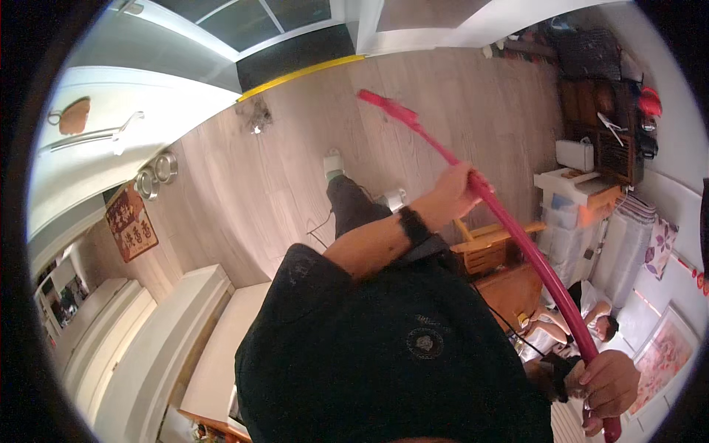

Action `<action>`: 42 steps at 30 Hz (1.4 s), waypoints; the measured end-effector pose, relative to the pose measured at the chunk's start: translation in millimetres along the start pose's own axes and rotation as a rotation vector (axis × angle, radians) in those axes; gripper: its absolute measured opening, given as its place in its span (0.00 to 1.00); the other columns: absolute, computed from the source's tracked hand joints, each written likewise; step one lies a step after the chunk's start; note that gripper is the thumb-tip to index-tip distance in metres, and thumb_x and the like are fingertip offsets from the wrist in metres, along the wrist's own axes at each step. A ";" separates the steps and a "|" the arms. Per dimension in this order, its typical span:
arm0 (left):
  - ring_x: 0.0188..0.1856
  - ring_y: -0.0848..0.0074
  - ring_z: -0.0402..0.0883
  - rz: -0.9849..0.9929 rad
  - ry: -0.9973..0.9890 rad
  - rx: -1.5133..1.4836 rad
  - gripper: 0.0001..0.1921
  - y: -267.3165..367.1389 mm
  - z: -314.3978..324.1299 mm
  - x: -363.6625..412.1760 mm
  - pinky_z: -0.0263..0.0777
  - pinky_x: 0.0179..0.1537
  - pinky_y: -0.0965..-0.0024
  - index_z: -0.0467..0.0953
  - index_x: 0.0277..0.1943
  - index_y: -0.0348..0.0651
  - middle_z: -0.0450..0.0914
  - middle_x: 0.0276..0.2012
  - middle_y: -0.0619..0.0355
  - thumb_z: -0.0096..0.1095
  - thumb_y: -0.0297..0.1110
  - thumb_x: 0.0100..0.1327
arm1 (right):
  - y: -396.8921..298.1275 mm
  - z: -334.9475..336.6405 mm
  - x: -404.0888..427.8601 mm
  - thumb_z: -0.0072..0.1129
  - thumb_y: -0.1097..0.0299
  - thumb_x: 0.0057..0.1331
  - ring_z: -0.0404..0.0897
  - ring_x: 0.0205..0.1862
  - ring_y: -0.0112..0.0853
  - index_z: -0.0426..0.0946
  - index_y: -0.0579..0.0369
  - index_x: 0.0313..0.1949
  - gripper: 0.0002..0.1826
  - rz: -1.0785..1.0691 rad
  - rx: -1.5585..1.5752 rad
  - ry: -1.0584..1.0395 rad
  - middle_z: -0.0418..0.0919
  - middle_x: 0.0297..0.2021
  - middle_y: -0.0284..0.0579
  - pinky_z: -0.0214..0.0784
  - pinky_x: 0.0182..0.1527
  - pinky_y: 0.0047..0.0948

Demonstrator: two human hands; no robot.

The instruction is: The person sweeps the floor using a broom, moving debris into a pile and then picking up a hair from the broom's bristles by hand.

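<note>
A red-pink broom (532, 249) runs diagonally from the floor at upper centre to the lower right. My left hand (462, 191), below a black wristwatch (414, 222), grips the pole nearer the broom head (390, 108). Around the upper end of the pole, my right hand (609, 385) is closed at the lower right. The broom head is low over the wood-look floor (293, 194); whether it touches is unclear. Some dark debris with a small white bit (256, 115) lies to its left, near a yellow strip (302, 76) at a doorway.
My feet (333, 163) stand near the middle. Two metal bowls (156, 176) and a mat (132, 224) are at left, by white cabinets. A wooden chair (490, 243), a thin cable (318, 230) and stacked storage boxes (570, 205) are nearby. Another person (595, 315) sits at right.
</note>
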State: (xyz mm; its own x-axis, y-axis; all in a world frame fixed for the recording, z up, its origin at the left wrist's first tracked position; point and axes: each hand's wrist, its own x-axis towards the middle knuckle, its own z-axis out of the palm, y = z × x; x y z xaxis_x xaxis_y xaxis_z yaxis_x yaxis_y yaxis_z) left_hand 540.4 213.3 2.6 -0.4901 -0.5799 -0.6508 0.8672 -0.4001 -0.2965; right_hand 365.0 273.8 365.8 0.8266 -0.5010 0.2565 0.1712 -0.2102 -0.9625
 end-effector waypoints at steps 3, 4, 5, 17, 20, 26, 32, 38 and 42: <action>0.24 0.66 0.73 -0.048 -0.033 -0.016 0.03 -36.5 0.9 50.7 0.73 0.30 0.59 0.65 0.33 0.39 0.71 0.22 0.55 0.50 0.26 0.62 | 21.7 16.2 -10.3 0.71 0.57 0.53 0.72 0.15 0.25 0.71 0.46 0.19 0.16 -0.102 -0.149 0.185 0.72 0.14 0.33 0.72 0.31 0.26; 0.24 0.67 0.73 -0.069 -0.065 -0.023 0.04 -46.8 -2.9 71.2 0.73 0.29 0.61 0.64 0.35 0.39 0.70 0.22 0.56 0.51 0.26 0.62 | 37.1 17.8 -8.1 0.69 0.57 0.55 0.71 0.15 0.27 0.71 0.47 0.19 0.16 -0.125 -0.256 0.234 0.72 0.14 0.35 0.72 0.30 0.28; 0.24 0.67 0.73 -0.041 -0.064 -0.039 0.04 -46.7 -5.4 85.0 0.73 0.29 0.61 0.64 0.35 0.39 0.70 0.22 0.56 0.51 0.26 0.62 | 58.4 16.4 1.5 0.66 0.57 0.56 0.70 0.15 0.29 0.71 0.48 0.19 0.16 -0.153 -0.347 0.271 0.71 0.14 0.36 0.72 0.30 0.30; 0.26 0.71 0.76 0.870 -0.155 0.706 0.06 23.9 -152.2 218.5 0.67 0.22 0.67 0.68 0.35 0.41 0.75 0.25 0.55 0.54 0.25 0.54 | 166.3 71.2 183.2 0.65 0.55 0.58 0.77 0.20 0.35 0.67 0.51 0.17 0.21 0.089 -0.247 0.152 0.72 0.15 0.38 0.77 0.30 0.39; 0.18 0.77 0.67 0.099 0.033 -0.007 0.06 86.0 -59.8 68.0 0.56 0.15 0.75 0.65 0.26 0.45 0.67 0.19 0.61 0.55 0.29 0.54 | 165.7 63.9 213.5 0.61 0.53 0.63 0.76 0.18 0.31 0.68 0.51 0.21 0.19 -0.032 -0.173 0.095 0.72 0.15 0.37 0.76 0.26 0.39; 0.15 0.80 0.63 0.258 0.055 -0.204 0.08 214.0 -56.2 -64.4 0.48 0.12 0.81 0.66 0.23 0.46 0.67 0.17 0.62 0.57 0.31 0.55 | 162.4 124.4 321.4 0.54 0.46 0.66 0.70 0.15 0.27 0.63 0.48 0.28 0.21 -0.160 -0.108 0.167 0.67 0.15 0.33 0.72 0.22 0.32; 0.14 0.83 0.63 0.440 0.010 -0.139 0.09 310.7 -67.4 -132.7 0.50 0.10 0.85 0.68 0.25 0.42 0.73 0.20 0.57 0.57 0.31 0.59 | 161.7 168.4 403.3 0.40 0.47 0.72 0.59 0.17 0.23 0.59 0.47 0.26 0.21 -0.174 -0.030 0.212 0.57 0.15 0.31 0.59 0.22 0.26; 0.17 0.77 0.74 0.677 -0.046 -0.240 0.08 366.9 -67.1 -178.8 0.62 0.12 0.82 0.71 0.26 0.40 0.76 0.21 0.55 0.59 0.31 0.59 | 154.2 146.0 406.6 0.40 0.58 0.72 0.59 0.17 0.23 0.57 0.47 0.23 0.18 -0.254 0.035 0.274 0.58 0.15 0.33 0.56 0.20 0.26; 0.21 0.70 0.80 0.499 -0.207 -0.091 0.08 363.4 -34.4 -200.4 0.78 0.26 0.71 0.75 0.28 0.38 0.80 0.23 0.54 0.58 0.33 0.60 | 100.7 93.1 386.4 0.50 0.64 0.63 0.55 0.11 0.18 0.55 0.42 0.17 0.18 -0.308 0.101 0.327 0.54 0.10 0.27 0.51 0.19 0.18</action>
State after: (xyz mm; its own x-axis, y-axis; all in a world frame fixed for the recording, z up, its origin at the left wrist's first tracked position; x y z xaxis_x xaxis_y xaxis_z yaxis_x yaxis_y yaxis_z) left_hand 956.8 208.6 1.3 -0.0159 -0.8150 -0.5793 0.9985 0.0177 -0.0523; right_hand 751.6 137.2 359.8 0.5190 -0.6703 0.5304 0.4468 -0.3163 -0.8369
